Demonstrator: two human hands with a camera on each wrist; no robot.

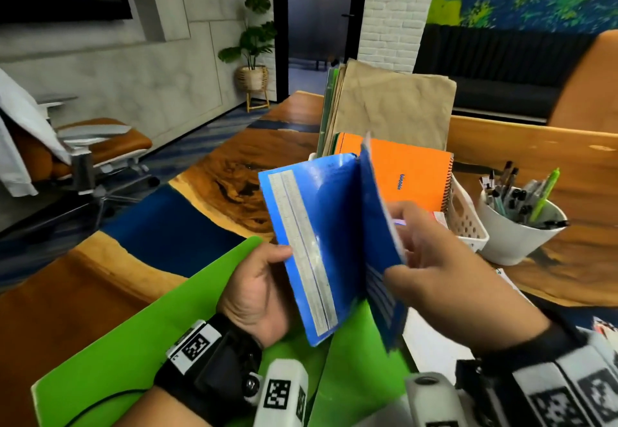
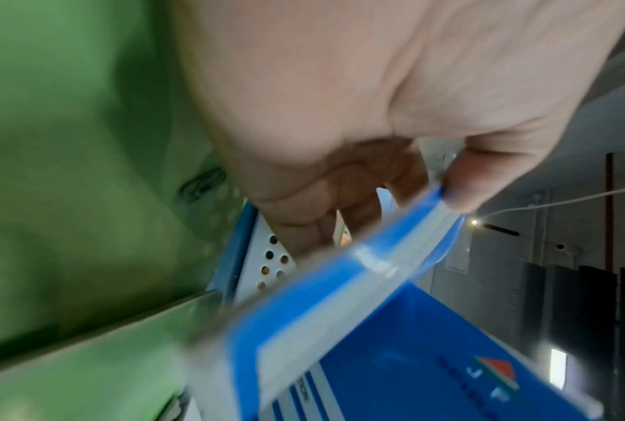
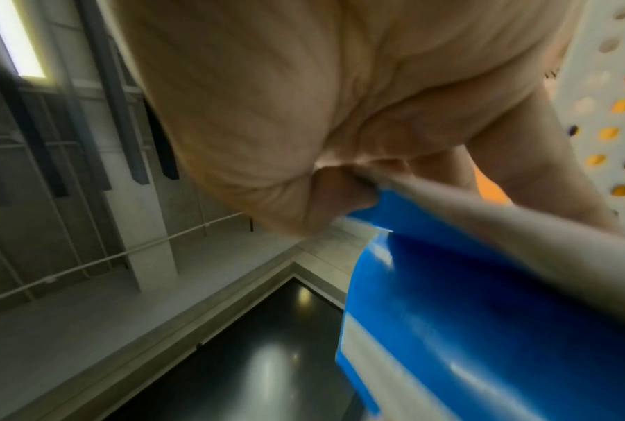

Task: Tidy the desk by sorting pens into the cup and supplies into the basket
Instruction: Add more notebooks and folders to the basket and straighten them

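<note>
While both hands lift the blue folders clear of the table, the load is split and neither grip is deep. The left hand pinches the long edge of one blue folder, thumb on its face beside the white strip; the left wrist view shows the fingers curled behind it. The right hand holds the second blue folder edge-on, its fingers closed over the cover, though how much of the cover they hold I cannot tell. Both folders hang above a green folder lying at the near edge of the table, just short of the white perforated basket.

That basket already stands full: an orange spiral notebook, brown paper envelopes and other folders upright in it, so the free slot looks tight. My worry is that glossy covers slide out of a shallow pinch, or that the two splay apart and one catches the basket rim. Pushing hard into the packed stack could tip the light basket towards the white pen cup just beside it, on the side towards the right edge of the table, and spill the pens. Closing the folders together first would likely lower the risk
</note>
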